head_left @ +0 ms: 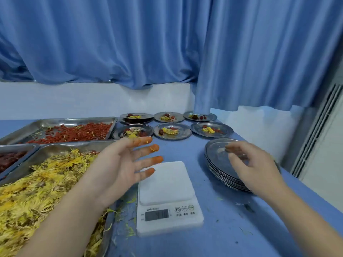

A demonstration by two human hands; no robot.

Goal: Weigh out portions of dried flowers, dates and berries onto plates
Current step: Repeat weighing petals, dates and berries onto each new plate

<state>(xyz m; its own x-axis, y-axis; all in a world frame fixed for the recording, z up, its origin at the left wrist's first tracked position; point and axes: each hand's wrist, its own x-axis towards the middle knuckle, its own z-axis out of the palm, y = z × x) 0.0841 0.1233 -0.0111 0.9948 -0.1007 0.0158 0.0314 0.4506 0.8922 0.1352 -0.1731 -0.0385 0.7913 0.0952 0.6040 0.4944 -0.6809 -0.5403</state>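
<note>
A white digital scale [168,197] stands on the blue table with nothing on its platform. My left hand [120,164] hovers above the scale's left side, fingers spread and straight, the tips stained orange. My right hand [250,164] hangs over a stack of empty steel plates [215,156] at the right, fingers loosely curled, holding nothing that I can see. A steel tray of yellow dried flowers [37,191] lies at the left. Behind it sit a tray of red berries [78,133] and a tray of dark dates [11,158].
Several filled steel plates [172,131] with flowers, dates and berries stand in two rows at the back of the table. Blue curtains [167,43] hang behind. Loose petals lie around the scale. A vent [315,130] is in the wall at the right.
</note>
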